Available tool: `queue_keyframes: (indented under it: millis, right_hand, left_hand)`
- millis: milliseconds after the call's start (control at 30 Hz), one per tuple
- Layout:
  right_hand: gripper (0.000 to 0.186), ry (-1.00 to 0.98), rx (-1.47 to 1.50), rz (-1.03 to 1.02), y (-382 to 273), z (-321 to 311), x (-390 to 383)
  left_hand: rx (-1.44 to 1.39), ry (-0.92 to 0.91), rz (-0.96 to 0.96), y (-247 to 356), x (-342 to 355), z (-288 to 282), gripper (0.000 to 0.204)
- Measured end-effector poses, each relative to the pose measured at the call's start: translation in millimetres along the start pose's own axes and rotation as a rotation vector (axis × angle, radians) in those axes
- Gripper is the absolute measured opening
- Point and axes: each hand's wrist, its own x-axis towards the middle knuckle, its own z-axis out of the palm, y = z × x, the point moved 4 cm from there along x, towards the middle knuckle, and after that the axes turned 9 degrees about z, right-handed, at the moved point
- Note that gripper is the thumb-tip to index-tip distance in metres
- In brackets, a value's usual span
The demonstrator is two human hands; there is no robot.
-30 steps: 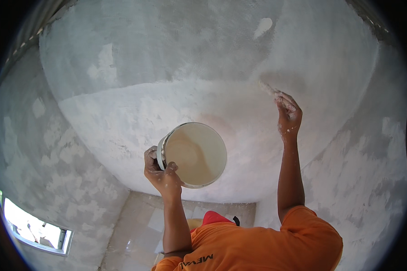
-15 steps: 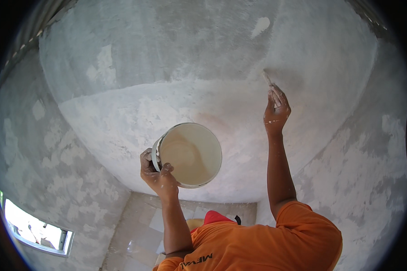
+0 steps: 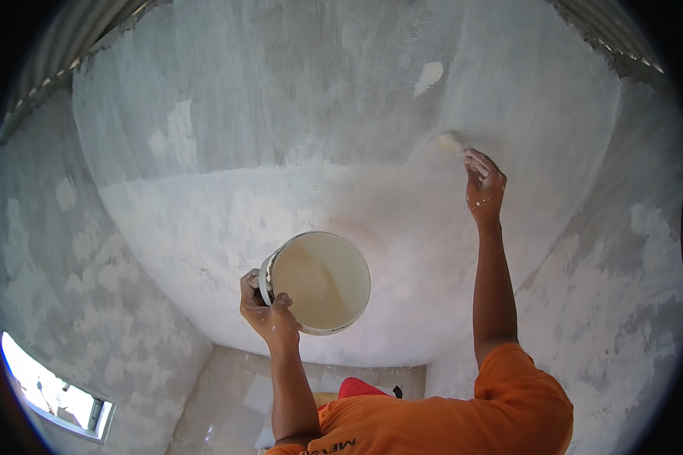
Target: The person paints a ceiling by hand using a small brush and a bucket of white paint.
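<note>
Plastered wall: right hand presses brush; left hand grips bucket.

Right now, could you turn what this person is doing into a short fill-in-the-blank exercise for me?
1. The left hand grips a round white ____ by its rim.
2. The right hand presses a ____ against the wall.
3. The person's shirt is ____.

Missing words: bucket; brush; orange

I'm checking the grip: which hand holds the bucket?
The left hand grips the white bucket by its rim, low and central. The right hand is raised higher, holding a brush against the wall.
</note>
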Motion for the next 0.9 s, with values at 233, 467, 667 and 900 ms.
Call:
queue_keyframes:
  millis: [233,467,667,900]
  right_hand:
    - [0.044,-0.057,-0.461,-0.325,29.3,54.8,-89.0]
    - [0.029,-0.705,-0.065,0.31,-0.5,35.4,-82.2]
    - [0.021,-0.132,0.056,0.062,-44.1,-3.5,-23.3]
    - [0.022,-0.071,-0.315,-0.295,-13.2,60.5,-86.3]
  left_hand:
    - [-0.017,-0.028,-0.023,4.6,-3.1,2.6,0.036]
    - [-0.049,-0.024,-0.045,15.2,-2.5,6.8,0.036]
    - [-0.096,-0.082,-0.112,13.2,-1.5,-1.0,0.031]
    - [-0.046,-0.137,-0.013,14.8,1.6,-0.4,0.033]
